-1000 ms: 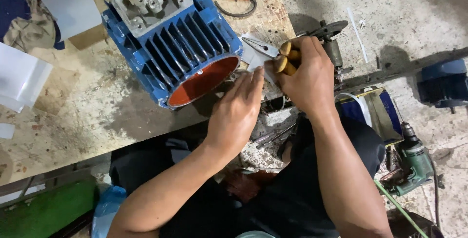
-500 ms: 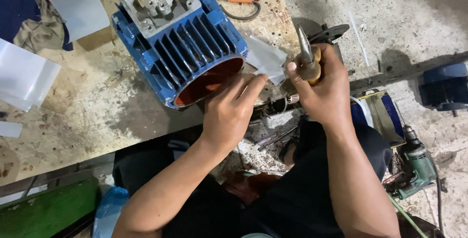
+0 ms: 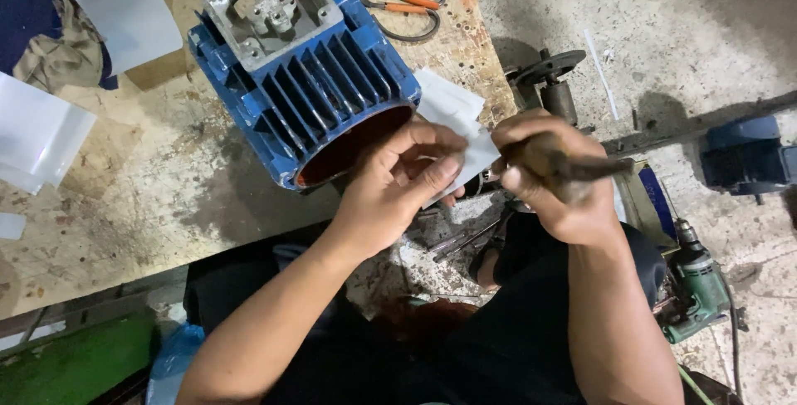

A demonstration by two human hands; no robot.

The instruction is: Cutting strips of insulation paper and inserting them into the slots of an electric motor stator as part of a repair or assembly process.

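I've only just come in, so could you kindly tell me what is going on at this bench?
A person sits at a worn wooden bench beside a blue finned motor housing lying on its side. The left hand holds a small white sheet near the housing's open end, while the right hand grips a dark tool against it. Orange-handled scissors lie on the bench behind.

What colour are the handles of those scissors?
Orange handles on the scissors, clearest in the head view.

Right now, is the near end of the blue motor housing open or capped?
Open: the blue motor housing shows a bare, hollow reddish bore facing the person.
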